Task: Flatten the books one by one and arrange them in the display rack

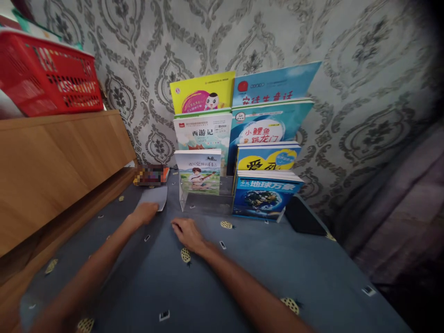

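My left hand (145, 213) is closed on the near edge of a thin pale grey book (154, 197), which is tilted just above the cloth on the left. My right hand (188, 234) rests near the middle of the table, its fingers curled in and nothing visible in them. Just beyond it stands a clear stepped book rack (208, 203). In its left front step leans a book with a guitar player on the cover (199, 173); a blue book with a globe (265, 196) fills the right front step.
Taller books, including a yellow one (204, 92) and a teal one (274, 122), fill the rear steps. Behind the left hand lies an orange-edged book (163, 175), partly blurred. A dark flat tablet-like object (307, 217) lies right. A red basket (65, 76) sits on a wooden cabinet (69, 171).
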The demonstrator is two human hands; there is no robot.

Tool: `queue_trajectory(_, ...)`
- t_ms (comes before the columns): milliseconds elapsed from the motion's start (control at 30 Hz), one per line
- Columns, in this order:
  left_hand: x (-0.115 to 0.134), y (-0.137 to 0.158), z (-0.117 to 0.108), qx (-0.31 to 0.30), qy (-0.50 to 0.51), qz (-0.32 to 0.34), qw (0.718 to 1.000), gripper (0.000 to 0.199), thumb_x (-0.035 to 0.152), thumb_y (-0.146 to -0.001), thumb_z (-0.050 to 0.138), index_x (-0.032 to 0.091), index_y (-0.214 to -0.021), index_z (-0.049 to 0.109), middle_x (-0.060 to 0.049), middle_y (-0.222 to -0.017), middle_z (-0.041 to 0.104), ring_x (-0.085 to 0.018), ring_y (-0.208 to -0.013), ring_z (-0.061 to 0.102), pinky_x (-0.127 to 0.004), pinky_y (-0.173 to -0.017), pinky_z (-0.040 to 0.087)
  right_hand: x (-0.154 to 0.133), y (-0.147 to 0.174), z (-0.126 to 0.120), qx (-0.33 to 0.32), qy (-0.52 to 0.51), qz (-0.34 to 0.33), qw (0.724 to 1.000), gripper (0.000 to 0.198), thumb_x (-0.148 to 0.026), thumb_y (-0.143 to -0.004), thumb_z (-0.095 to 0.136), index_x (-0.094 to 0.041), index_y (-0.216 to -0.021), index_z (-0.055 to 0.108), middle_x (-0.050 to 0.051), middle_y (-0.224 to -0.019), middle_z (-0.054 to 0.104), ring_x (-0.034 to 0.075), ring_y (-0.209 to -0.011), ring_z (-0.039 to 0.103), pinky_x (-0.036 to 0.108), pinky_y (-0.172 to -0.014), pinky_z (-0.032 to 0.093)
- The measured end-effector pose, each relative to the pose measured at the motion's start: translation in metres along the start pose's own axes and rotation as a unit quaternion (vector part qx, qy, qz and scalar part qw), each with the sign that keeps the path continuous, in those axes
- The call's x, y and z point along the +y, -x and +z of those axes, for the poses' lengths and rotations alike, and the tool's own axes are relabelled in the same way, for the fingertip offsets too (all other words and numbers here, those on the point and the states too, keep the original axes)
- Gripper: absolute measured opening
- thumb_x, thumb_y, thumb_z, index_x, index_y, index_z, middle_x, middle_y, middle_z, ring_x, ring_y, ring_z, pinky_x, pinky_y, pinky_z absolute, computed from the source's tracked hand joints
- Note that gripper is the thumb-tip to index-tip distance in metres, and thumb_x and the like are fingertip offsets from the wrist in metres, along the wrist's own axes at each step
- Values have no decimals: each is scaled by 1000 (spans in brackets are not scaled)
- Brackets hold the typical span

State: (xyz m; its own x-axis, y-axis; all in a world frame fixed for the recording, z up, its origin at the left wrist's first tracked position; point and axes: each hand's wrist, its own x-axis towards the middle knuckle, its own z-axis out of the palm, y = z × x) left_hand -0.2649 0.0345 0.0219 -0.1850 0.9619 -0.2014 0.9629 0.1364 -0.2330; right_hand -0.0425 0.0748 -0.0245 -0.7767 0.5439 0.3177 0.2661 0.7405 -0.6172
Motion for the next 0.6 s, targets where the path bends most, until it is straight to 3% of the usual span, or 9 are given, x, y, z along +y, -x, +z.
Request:
queue_trajectory(167, 7, 15, -17, -61, 24, 59, 996, 38, 43, -86, 63, 21, -116, 70, -12, -115, 73, -29, -108, 68, -34, -91, 50, -2, 1, -4, 43, -28, 37, 998, 29, -19, -96, 51, -21, -116, 73, 6, -96, 80, 20, -86, 73, 25, -79, 49)
queue_trajectory(233, 1, 8, -27, -78, 70, 67, 992, 41, 55, -89, 57, 28, -116, 70, -5, -118, 73, -24, -111, 66, -30, -92, 49, -1, 1, -4, 54, -42, 44, 997, 30, -18, -96, 51, -22, -115, 73, 4, -87, 79, 19, -80, 72, 25, -76, 48)
queue_trajectory(300, -7, -5, -32, -54, 78, 13, 995, 42, 54, -92, 51, 25, -119, 68, -7, -127, 70, -24, -118, 63, -28, -96, 47, 0, 2, -6, 57, -49, 49, 996, 29, -18, -95, 51, -22, -114, 73, 3, -83, 78, 18, -77, 71, 24, -76, 48)
queue_trajectory(367, -16, -19, -31, -32, 69, -37, 996, 49, 48, -94, 50, 18, -131, 60, -15, -139, 61, -28, -126, 58, -33, -97, 47, 1, 2, -8, 56, -48, 53, 996, 28, -17, -95, 52, -22, -112, 74, 3, -83, 78, 18, -79, 71, 24, -76, 48)
queue_trajectory(467, -24, -31, -20, -24, 67, -72, 995, 49, 44, -94, 48, 13, -131, 59, -18, -137, 62, -29, -124, 60, -33, -98, 47, -11, 5, -12, 56, -66, 70, 994, 26, -16, -94, 53, -20, -108, 74, 4, -86, 78, 18, -81, 70, 25, -79, 49)
queue_trajectory(533, -27, -33, -13, -20, 72, -71, 995, 48, 47, -95, 44, 17, -130, 61, -14, -137, 63, -26, -123, 61, -31, -97, 48, -30, 8, -12, 33, -135, 86, 987, 23, -19, -96, 52, -18, -101, 75, 5, -82, 76, 18, -77, 69, 26, -76, 50)
queue_trajectory(600, -29, -33, -7, -15, 74, -71, 995, 50, 50, -94, 43, 19, -127, 63, -14, -135, 64, -27, -122, 62, -32, -96, 49, -57, 13, -10, -43, -289, 81, 953, 32, -32, -101, 47, -15, -94, 73, 4, -73, 72, 16, -67, 68, 25, -67, 51)
